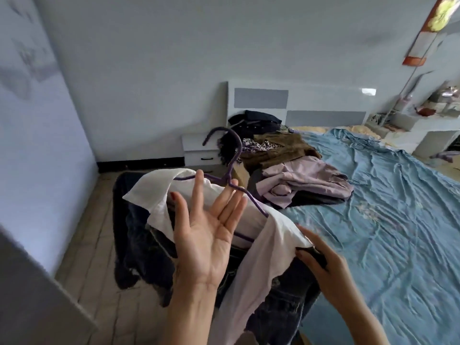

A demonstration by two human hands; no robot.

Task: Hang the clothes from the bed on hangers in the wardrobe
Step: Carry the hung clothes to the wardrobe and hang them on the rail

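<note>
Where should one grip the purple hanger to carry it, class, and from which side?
Grip the purple hanger by its bare neck under the hook, coming from above. The white garment drapes over its arms, and the left hand only props it with straight fingers.

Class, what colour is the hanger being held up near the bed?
The hanger is purple, seen best in the head view, its hook curving above the white garment.
</note>
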